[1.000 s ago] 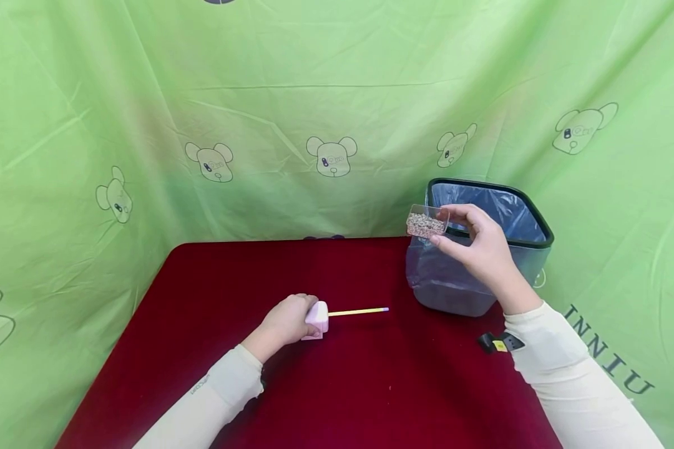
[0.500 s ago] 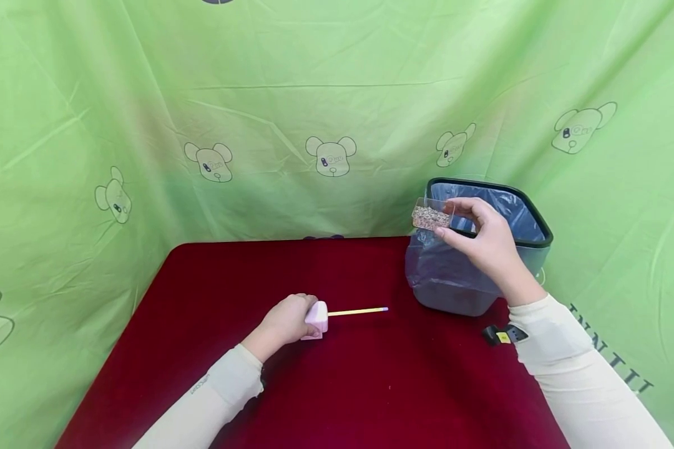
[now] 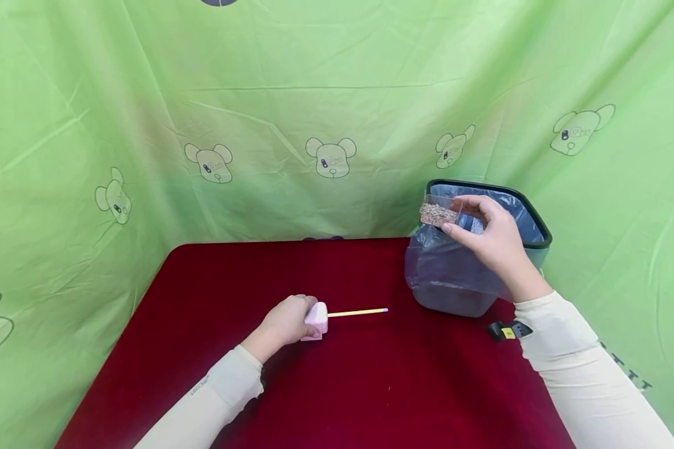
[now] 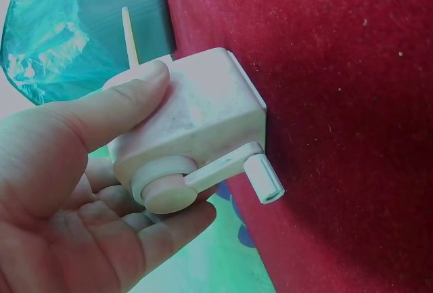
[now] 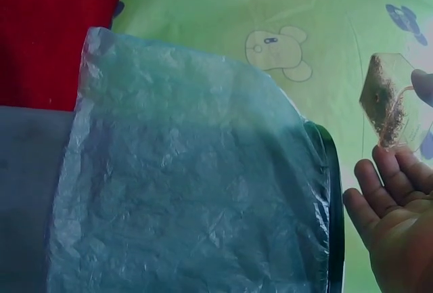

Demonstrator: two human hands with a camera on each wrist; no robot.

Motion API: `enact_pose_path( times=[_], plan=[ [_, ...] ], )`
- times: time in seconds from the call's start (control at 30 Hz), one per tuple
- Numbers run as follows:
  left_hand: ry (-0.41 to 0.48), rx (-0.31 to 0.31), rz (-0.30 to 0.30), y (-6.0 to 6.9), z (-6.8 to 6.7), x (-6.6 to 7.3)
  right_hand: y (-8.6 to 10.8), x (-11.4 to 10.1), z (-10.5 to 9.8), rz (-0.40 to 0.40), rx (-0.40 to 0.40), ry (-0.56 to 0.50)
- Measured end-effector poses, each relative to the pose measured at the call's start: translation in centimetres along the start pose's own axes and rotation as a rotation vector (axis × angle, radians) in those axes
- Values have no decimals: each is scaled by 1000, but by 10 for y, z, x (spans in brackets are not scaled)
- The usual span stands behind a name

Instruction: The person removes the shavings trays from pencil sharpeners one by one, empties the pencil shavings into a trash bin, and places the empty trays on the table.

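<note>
My left hand [image 3: 285,323] grips a pale pink pencil sharpener [image 3: 317,318] on the red surface, thumb across its top in the left wrist view, where its crank handle [image 4: 223,168] shows. A yellow pencil [image 3: 358,312] sticks out of the sharpener's right side. My right hand [image 3: 495,240] pinches a small clear container [image 3: 439,212] of shavings between thumb and fingers, over the near left rim of the bin [image 3: 452,299]. In the right wrist view the shavings [image 5: 387,107] lie inside the container.
The lined bin stands at the right back of the red table [image 3: 247,268], its dark rim [image 3: 545,227] uppermost and the liner [image 5: 183,171] folded over its outside. A green printed curtain [image 3: 269,106] hangs behind and at both sides. Small specks lie on the red cloth.
My right hand has moved to the right and slightly up with the clear container, now nearer the bin's opening. My left hand, the sharpener and the pencil have stayed where they were.
</note>
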State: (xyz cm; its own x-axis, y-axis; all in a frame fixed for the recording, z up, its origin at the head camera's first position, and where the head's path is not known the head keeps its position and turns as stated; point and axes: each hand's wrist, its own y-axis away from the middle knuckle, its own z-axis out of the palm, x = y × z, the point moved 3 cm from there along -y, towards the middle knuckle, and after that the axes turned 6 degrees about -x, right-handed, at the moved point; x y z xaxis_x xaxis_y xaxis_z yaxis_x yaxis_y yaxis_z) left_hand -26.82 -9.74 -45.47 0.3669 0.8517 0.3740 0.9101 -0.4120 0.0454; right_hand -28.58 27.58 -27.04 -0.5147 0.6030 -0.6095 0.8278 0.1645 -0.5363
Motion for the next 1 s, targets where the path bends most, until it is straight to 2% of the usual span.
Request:
enact_pose_path(
  times=[0.27,1.0],
  plan=[
    [-17,17,6,0,1,-2,-10,0,-1,56,-12,48],
    [-31,14,-4,-1,0,-1,-26,2,-14,88,-40,116]
  ],
)
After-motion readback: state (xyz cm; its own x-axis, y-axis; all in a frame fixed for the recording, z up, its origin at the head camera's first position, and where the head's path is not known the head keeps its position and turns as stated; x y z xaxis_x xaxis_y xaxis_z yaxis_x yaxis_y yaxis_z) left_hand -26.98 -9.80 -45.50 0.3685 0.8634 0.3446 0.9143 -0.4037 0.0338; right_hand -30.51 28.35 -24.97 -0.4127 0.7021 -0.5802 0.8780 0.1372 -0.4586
